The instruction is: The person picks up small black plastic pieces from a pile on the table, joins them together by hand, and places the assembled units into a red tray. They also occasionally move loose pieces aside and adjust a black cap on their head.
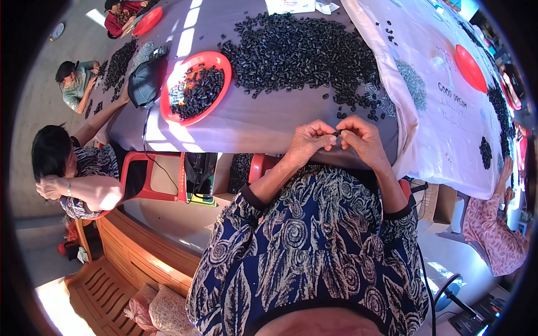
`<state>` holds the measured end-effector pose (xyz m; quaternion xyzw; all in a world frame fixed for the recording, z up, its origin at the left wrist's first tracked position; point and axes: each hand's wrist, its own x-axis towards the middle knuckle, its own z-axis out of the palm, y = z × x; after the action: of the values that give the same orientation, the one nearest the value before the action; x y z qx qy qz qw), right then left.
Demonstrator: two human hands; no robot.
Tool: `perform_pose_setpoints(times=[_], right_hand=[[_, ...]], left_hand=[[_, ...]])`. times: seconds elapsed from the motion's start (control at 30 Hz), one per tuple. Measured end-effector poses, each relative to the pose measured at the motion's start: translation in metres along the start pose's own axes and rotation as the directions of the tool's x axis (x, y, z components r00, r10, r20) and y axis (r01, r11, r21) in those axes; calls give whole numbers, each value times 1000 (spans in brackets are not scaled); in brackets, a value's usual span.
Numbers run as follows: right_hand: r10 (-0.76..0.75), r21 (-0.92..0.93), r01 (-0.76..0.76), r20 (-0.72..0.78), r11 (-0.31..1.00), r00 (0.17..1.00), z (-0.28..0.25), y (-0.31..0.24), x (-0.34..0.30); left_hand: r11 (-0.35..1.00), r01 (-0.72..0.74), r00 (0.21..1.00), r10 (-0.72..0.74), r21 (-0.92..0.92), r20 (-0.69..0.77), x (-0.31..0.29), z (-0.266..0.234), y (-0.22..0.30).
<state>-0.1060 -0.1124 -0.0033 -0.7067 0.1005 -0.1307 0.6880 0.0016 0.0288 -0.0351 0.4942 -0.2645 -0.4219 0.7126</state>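
Above the table's near edge, my left hand (311, 140) and my right hand (362, 138) meet fingertip to fingertip. Pinched between them is a small black plastic piece (337, 134), mostly hidden by the fingers. Just beyond the hands, a wide heap of similar small black pieces (302, 53) covers the grey-purple tablecloth (252, 126), and a few stray ones lie close to my fingers. Some small clear pieces (384, 103) lie at the heap's right side, near the white cloth. Left of the heap stands a red basin (228, 78) partly filled with black pieces.
A dark cap (147, 81) lies beside the basin, close to a seated person (89, 168). On the white cloth (414, 151) at right are another red basin (471, 68) and clear pieces (412, 84). Other people sit around the tables. A wooden bench (140, 252) stands behind left.
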Motion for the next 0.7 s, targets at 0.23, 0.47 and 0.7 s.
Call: perform_pose_setpoints(times=[0.23, 0.47, 0.7], right_hand=[[45, -85, -44, 10, 995, 999, 2, -4, -2], [164, -150, -161, 6, 975, 986, 3, -8, -3], [-37, -607, 124, 154, 785, 987, 2, -6, -8]], left_hand=[[999, 22, 1000, -22, 43, -2, -2, -1, -2], [988, -3, 1000, 3, 155, 1, 0, -3, -9], [913, -68, 998, 63, 403, 25, -2, -2, -10]])
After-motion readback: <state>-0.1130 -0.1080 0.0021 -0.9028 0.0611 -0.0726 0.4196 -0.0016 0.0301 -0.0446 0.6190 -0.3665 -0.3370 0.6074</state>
